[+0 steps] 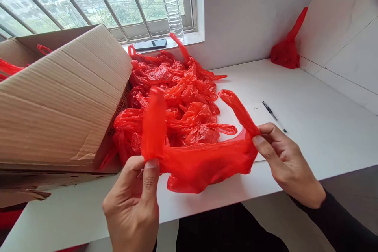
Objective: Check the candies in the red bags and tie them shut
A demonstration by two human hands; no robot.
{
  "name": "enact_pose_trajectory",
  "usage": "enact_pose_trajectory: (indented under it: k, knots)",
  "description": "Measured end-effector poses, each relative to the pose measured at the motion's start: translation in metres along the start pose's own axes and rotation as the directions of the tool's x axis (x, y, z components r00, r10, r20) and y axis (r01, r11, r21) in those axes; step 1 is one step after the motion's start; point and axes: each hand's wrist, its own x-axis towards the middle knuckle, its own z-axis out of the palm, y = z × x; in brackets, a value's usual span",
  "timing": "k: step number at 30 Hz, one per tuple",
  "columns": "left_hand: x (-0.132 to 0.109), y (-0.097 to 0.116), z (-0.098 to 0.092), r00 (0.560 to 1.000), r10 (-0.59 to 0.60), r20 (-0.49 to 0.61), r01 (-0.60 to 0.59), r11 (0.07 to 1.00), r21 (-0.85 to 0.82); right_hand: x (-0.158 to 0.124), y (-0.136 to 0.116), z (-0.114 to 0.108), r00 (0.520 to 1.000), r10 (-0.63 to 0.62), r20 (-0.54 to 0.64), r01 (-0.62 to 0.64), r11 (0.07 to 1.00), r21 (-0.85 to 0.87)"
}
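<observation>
Okay, red plastic bag (pixel 206 165) up over the bench's (pixel 330 122) near edge, stretched between my two hands. My left hand (pixel 132 201) pinches one side, thumb against fingers, at the base of a handle; my right hand (pixel 286 161) pinches the other side the same way. Bag pile (pixel 191 86) behind it, running toward the far edge, just beside the cardboard box (pixel 65 98). Single red bundle (pixel 285 53) at the far right corner; pen (pixel 273 115) lies right of the pile.

White table (pixel 325 126), red bag heap (pixel 191 90), cardboard box (pixel 59 102), 1 pen (pixel 273 115), 1 bag (pixel 285 54) in far corner
</observation>
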Motion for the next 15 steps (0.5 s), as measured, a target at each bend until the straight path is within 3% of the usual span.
enact_pose_trajectory:
  k: [4, 10, 15]
  knots:
    - [-0.01, 0.005, -0.007, 1.0, -0.001, 0.019, 0.0, 0.999, 0.049, -0.01, 0.002, -0.005, 0.998, -0.037, 0.06, 0.04, 0.998, -0.041]
    - [-0.012, 0.019, 0.001, 0.994, -0.032, 0.109, 0.023, 0.996, 0.087, -0.017, -0.007, -0.003, 0.986, -0.129, 0.108, 0.141, 0.984, -0.107]
    - [-0.007, 0.024, 0.001, 0.998, -0.007, 0.06, 0.001, 0.995, 0.1, -0.018, -0.019, -0.005, 0.978, -0.209, -0.002, 0.207, 0.969, -0.135]
